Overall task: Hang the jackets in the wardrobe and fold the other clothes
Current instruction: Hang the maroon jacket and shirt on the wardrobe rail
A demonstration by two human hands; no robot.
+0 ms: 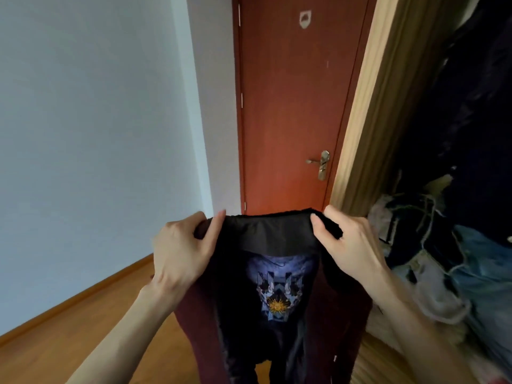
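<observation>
I hold a dark jacket (273, 322) up in front of me by its black collar. It has a maroon outer cloth, a black lining and a blue crest with a yellow sun inside the back. My left hand (182, 250) grips the collar's left end and my right hand (349, 245) grips its right end. The jacket hangs open below my hands, and its lower part runs out of view. The open wardrobe (368, 112) stands at the right, with dark garments (471, 106) hanging inside.
A red-brown door (293, 106) with a brass handle (321, 163) is straight ahead. A pale wall (97, 134) fills the left, above a wooden floor (83, 336). A pile of clothes (457, 273), with light blue and grey pieces, lies in the wardrobe's bottom at right.
</observation>
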